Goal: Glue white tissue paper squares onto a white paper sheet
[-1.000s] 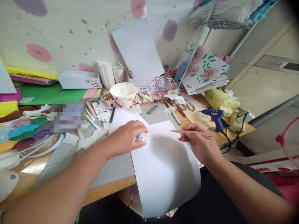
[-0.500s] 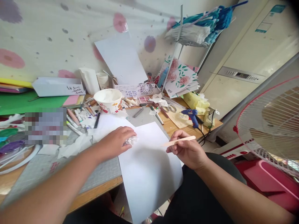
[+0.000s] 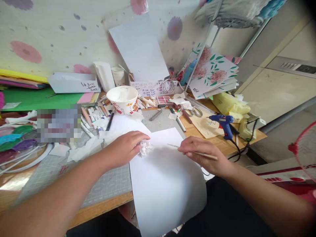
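Biggest first: long white sheet [image 3: 168, 194] lies partly over the cutting mat [image 3: 108, 182] and hangs off the table edge at 6 o'clock. No marks I can make out on it. Printed paper bowl [image 3: 128, 107] sits at 12 o'clock from the left hand [image 3: 124, 148]; something white inside, can't tell what.

Progress, my read: mid-work. Done – white clump [image 3: 146, 149] is on the sheet, crumpled or ruffled, fine shape too blurred to judge. Left – it looks loose and unattached, and the thin stick [image 3: 206, 155] isn't on it at this moment. Can't gauge how much remains.

Hands: left is loosely closed, fingers and thumb round the near side of the clump, which sits at its 3 o'clock, touching. Right hand [image 3: 203, 154] grips the stick pen-style, well apart from the clump; clump is at its 9 o'clock. Stick tip points roughly 9 o'clock, toward the clump, with a gap between.
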Tool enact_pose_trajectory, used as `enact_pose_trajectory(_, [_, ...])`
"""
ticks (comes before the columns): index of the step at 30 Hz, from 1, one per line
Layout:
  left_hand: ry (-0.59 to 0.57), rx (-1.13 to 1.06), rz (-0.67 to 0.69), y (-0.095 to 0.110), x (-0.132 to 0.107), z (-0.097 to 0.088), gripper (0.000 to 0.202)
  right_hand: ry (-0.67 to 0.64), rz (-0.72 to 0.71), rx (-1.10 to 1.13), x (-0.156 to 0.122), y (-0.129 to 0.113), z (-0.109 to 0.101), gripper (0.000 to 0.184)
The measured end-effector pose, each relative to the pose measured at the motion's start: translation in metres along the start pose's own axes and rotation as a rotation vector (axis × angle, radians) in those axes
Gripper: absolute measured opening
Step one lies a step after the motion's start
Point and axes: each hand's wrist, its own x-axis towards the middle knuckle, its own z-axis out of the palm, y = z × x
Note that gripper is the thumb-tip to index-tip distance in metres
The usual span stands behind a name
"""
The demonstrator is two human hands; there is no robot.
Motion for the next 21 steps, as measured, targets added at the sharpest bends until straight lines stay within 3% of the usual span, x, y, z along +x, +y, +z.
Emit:
enact_pose_trajectory(3, [0.021, -0.002, 0.003, 0.001, 0.001, -0.002, 0.032, -0.096, -0.283, -0.43, 0.005, 0.006, -0.004, 0.037])
enact_pose_trajectory(5, [0.053, 0.002, 0.006, 0.003, 0.001, -0.005, 0.029, -0.1, -0.379, -0.555, 0.007, 0.009, -0.004, 0.038])
enact_pose_trajectory(11, [0.22, -0.074, 0.015, 0.018, -0.002, -0.009, 0.019, -0.134, -0.51, -0.65, 0.019, 0.016, -0.002, 0.037])
enact_pose_trajectory(21, [0.184, -0.07, 0.068, 0.018, -0.003, -0.006, 0.015, -0.22, -0.542, -0.634, 0.032, 0.023, 0.006, 0.036])
